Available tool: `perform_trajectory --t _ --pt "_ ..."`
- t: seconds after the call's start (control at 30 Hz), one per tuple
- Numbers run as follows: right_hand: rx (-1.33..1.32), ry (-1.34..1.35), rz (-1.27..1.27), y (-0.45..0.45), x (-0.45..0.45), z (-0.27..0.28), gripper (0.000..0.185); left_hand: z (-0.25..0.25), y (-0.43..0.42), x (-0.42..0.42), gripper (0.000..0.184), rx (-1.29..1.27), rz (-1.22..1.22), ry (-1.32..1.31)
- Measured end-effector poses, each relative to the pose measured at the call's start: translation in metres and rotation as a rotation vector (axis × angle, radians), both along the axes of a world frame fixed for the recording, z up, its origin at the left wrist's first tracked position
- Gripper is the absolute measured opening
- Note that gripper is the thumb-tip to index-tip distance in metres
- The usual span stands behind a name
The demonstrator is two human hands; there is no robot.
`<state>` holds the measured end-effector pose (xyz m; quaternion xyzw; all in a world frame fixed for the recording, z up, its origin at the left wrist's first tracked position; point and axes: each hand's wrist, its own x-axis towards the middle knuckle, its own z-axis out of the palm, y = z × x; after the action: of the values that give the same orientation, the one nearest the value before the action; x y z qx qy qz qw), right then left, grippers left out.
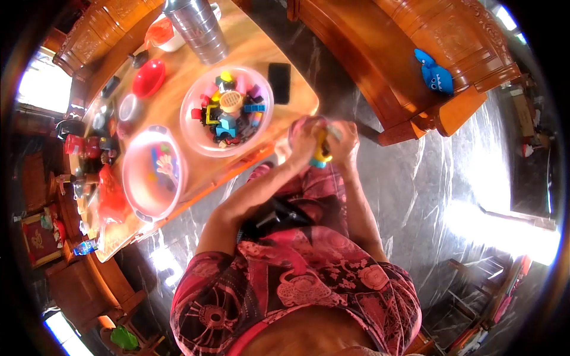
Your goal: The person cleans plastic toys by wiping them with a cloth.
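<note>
Both of my hands are in front of my lap, just off the table's right corner. My left hand (304,140) and my right hand (345,143) are closed around a small yellow and teal toy (322,155). Fingers cover most of it, and motion blur hides its exact kind. To the left on the table, a clear round basin (189,127) holds several toy pieces, among them a blue block (226,126) and a tan basket-like piece (230,102). A second pale basin (134,193) contains a hand-shaped toy (165,165) and some coloured pieces.
On the wooden table (255,41) stand a steel tumbler (199,32), a red bowl (149,79), a dark phone (279,83) and a red plastic bag (111,199). A wooden bench (368,65) with a blue toy (435,74) is at the upper right.
</note>
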<state>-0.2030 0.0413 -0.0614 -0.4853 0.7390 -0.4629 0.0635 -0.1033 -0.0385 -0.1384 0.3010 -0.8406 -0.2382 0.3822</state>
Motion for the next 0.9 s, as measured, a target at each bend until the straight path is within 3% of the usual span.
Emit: perform_trajectory --t 0.07,0.2,0.27,0.53,0.63,0.73,0.8,0.9 --pt "0.010 -0.056 -0.031 0.005 0.003 0.003 0.023 0.001 0.006 -0.004 0.023 0.737 0.001 0.250" --pt "0.009 -0.100 -0.088 0.013 0.002 -0.003 0.020 -0.007 0.006 -0.007 0.025 0.600 0.012 0.308" --pt "-0.008 -0.115 -0.092 0.017 0.000 -0.008 0.020 -0.011 0.008 -0.006 0.025 0.768 -0.021 0.340" --pt "0.048 -0.108 -0.082 0.044 -0.007 -0.015 0.017 0.007 0.004 0.001 0.023 0.850 -0.056 0.503" --pt "0.075 -0.464 -0.090 0.057 -0.013 -0.007 0.019 0.017 -0.004 0.004 0.023 0.874 -0.103 0.526" --pt "-0.032 -0.480 -0.128 0.063 -0.021 0.014 0.021 0.019 -0.005 0.004 0.024 0.916 -0.181 0.492" --pt "-0.039 -0.439 -0.090 0.062 -0.026 0.028 0.027 0.014 -0.002 0.004 0.024 0.964 -0.211 0.452" --pt "-0.060 -0.154 0.169 0.051 -0.019 0.051 0.034 0.012 0.003 0.001 0.024 0.977 -0.268 0.304"
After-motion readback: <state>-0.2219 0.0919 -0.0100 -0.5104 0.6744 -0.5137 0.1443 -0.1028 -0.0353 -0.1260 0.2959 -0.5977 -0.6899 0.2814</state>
